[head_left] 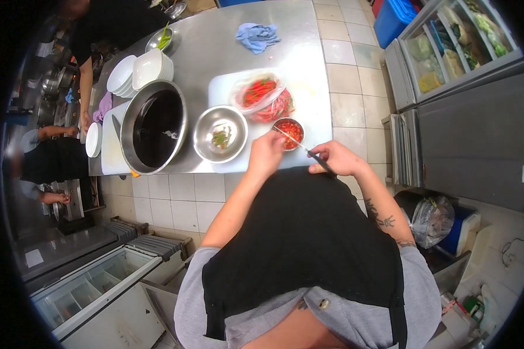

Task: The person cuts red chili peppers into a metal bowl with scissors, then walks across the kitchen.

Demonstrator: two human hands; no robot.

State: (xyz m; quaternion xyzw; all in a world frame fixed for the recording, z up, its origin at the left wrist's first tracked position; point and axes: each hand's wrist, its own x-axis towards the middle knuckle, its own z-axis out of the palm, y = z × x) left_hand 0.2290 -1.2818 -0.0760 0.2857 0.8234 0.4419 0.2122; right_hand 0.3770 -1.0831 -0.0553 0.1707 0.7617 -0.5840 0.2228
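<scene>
My right hand is closed around the black handles of a pair of scissors. Their blades reach left over a small metal bowl holding chopped red chilies. At that bowl's left side my left hand is closed, fingertips pinched near the blade tips; what they hold is hidden. Just behind lies an open clear plastic bag of whole red chilies, on a white cutting board. A wider metal bowl left of my left hand contains green stem scraps.
A large metal bowl of dark liquid stands farther left, near stacked white dishes and a knife. A blue cloth lies at the back of the steel table. Other people work at the left.
</scene>
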